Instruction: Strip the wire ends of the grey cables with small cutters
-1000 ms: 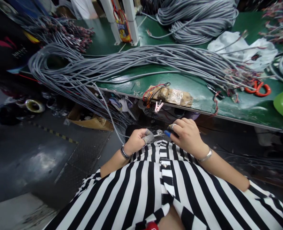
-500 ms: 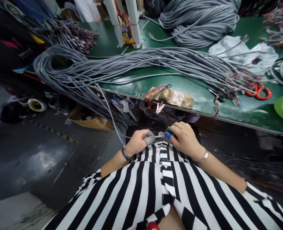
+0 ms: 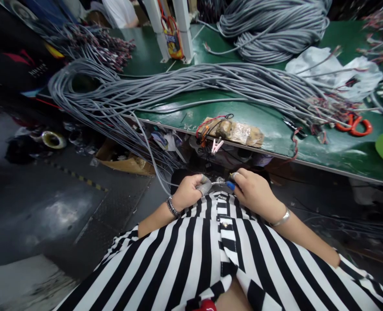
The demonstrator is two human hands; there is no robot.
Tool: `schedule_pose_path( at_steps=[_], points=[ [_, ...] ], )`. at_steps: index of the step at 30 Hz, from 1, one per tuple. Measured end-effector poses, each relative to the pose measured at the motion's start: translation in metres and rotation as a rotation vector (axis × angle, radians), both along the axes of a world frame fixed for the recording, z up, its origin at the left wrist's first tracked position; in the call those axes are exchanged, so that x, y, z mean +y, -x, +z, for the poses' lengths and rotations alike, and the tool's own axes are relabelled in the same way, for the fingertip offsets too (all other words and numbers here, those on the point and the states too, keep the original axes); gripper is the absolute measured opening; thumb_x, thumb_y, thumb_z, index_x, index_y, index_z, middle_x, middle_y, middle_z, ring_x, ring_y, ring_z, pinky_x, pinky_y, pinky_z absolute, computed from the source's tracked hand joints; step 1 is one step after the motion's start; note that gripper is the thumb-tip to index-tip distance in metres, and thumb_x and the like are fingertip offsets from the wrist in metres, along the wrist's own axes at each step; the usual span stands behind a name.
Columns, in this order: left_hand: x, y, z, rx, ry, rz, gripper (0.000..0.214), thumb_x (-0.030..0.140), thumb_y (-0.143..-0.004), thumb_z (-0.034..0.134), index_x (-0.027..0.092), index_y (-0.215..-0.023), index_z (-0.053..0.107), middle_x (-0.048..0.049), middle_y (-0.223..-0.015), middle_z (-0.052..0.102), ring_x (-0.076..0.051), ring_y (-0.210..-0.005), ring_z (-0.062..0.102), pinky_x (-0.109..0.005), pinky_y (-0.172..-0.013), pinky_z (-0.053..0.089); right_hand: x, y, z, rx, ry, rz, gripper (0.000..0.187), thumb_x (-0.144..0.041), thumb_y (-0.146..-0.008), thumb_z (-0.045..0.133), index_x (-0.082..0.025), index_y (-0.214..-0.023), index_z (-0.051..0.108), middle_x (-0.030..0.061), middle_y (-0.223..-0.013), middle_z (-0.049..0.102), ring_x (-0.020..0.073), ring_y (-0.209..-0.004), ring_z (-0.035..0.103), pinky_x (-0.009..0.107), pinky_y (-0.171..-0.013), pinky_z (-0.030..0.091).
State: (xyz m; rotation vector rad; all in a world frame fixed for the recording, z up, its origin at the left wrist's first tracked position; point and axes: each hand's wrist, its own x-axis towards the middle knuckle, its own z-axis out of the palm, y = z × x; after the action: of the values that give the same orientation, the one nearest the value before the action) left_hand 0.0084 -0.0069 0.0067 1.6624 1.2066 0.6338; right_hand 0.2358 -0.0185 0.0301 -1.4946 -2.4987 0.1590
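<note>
A grey cable (image 3: 155,166) drops from the bundle over the table edge and runs into my left hand (image 3: 192,190), which is closed around it near its end. Worn grey coverings wrap the fingertips. My right hand (image 3: 248,188) pinches the stripped cable end (image 3: 219,183), where thin pale strands span the short gap between the hands. One right finger carries a blue covering. Both hands are in front of my striped shirt, below the table edge. The exact wires inside the right pinch are too small to make out.
Across the green table (image 3: 317,149) lies a long bundle of grey cables (image 3: 178,86). Near its stripped ends are orange-handled scissors (image 3: 362,126). A taped wooden block (image 3: 240,131) with clips sits at the front edge. A cardboard box (image 3: 123,164) stands below, and a cable coil (image 3: 272,30) behind.
My right hand has shifted slightly to the right, widening the gap to my left hand, with more pale strand showing between them. The view has also moved a little.
</note>
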Motion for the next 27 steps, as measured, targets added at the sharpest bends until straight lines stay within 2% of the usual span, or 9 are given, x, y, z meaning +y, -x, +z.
schedule_pose_path(
  at_steps=[5,10,13,16,19,21,23,25,27],
  points=[
    [-0.001,-0.002,-0.003,0.032,-0.051,-0.005,0.017,0.026,-0.081,0.055,0.013,-0.082,0.066,-0.0019,-0.073,0.066,-0.01,-0.064,0.057,-0.019,-0.062,0.045,-0.005,-0.002,0.008,-0.032,-0.056,-0.028,0.011,-0.021,-0.083,0.05,-0.017,-0.074,0.055,0.004,-0.074,0.052,0.0151,-0.066,0.044,0.029,-0.062,0.027],
    [0.0,0.0,-0.004,0.057,-0.074,0.014,0.015,0.024,-0.081,0.055,0.015,-0.081,0.066,-0.0011,-0.073,0.067,-0.01,-0.065,0.059,-0.018,-0.062,0.045,-0.003,-0.006,-0.002,0.036,-0.073,-0.055,0.016,-0.027,-0.085,0.05,-0.018,-0.074,0.055,0.004,-0.074,0.052,0.0156,-0.067,0.045,0.029,-0.063,0.029],
    [0.0,0.0,-0.004,0.057,-0.078,0.007,0.015,0.024,-0.08,0.055,0.014,-0.081,0.066,-0.0016,-0.073,0.067,-0.011,-0.066,0.06,-0.019,-0.062,0.045,0.0,-0.007,-0.013,0.161,-0.034,-0.052,0.017,-0.028,-0.085,0.05,-0.018,-0.072,0.053,0.0042,-0.073,0.052,0.0157,-0.067,0.045,0.029,-0.061,0.031],
    [0.0,-0.001,-0.001,0.053,-0.068,-0.002,0.015,0.026,-0.08,0.057,0.014,-0.081,0.066,-0.0018,-0.073,0.067,-0.011,-0.065,0.059,-0.019,-0.062,0.045,0.004,-0.007,-0.028,0.433,0.112,-0.03,0.02,-0.032,-0.084,0.052,-0.019,-0.069,0.051,0.0021,-0.069,0.051,0.0142,-0.063,0.045,0.028,-0.059,0.034],
    [-0.001,-0.002,0.002,0.044,-0.059,-0.022,0.016,0.027,-0.08,0.057,0.014,-0.081,0.067,-0.0018,-0.074,0.068,-0.01,-0.065,0.059,-0.019,-0.061,0.045,0.008,-0.006,-0.043,0.775,0.376,-0.035,0.025,-0.04,-0.084,0.052,-0.019,-0.07,0.053,-0.0003,-0.065,0.052,0.0128,-0.06,0.047,0.026,-0.058,0.039],
    [0.0,-0.003,0.002,0.04,-0.055,-0.024,0.015,0.026,-0.08,0.058,0.014,-0.08,0.067,-0.0015,-0.072,0.067,-0.01,-0.063,0.058,-0.018,-0.059,0.045,0.009,-0.004,-0.047,0.867,0.48,-0.079,0.027,-0.043,-0.084,0.052,-0.019,-0.072,0.054,-0.0006,-0.065,0.054,0.013,-0.06,0.048,0.026,-0.058,0.04],
    [0.002,-0.003,0.0,0.037,-0.041,-0.014,0.014,0.025,-0.079,0.059,0.013,-0.079,0.066,-0.0012,-0.07,0.066,-0.009,-0.06,0.057,-0.017,-0.057,0.044,0.009,-0.002,-0.045,0.771,0.417,-0.123,0.026,-0.042,-0.083,0.052,-0.018,-0.071,0.053,-0.0001,-0.066,0.054,0.0136,-0.061,0.048,0.027,-0.059,0.039],
    [0.003,-0.003,-0.004,0.019,-0.024,-0.004,0.015,0.026,-0.08,0.059,0.013,-0.082,0.067,-0.0019,-0.072,0.068,-0.01,-0.062,0.06,-0.018,-0.059,0.047,0.007,-0.002,-0.038,0.58,0.237,-0.128,0.024,-0.037,-0.084,0.053,-0.018,-0.07,0.052,0.001,-0.068,0.052,0.0144,-0.064,0.047,0.027,-0.06,0.037],
    [0.003,-0.004,-0.007,-0.015,-0.019,0.012,0.019,0.027,-0.08,0.06,0.014,-0.09,0.069,-0.0039,-0.083,0.071,-0.012,-0.072,0.065,-0.02,-0.068,0.05,0.006,-0.003,-0.03,0.42,0.066,-0.098,0.023,-0.034,-0.085,0.052,-0.018,-0.068,0.051,0.0019,-0.069,0.05,0.0148,-0.065,0.045,0.028,-0.061,0.035]
  ],
)
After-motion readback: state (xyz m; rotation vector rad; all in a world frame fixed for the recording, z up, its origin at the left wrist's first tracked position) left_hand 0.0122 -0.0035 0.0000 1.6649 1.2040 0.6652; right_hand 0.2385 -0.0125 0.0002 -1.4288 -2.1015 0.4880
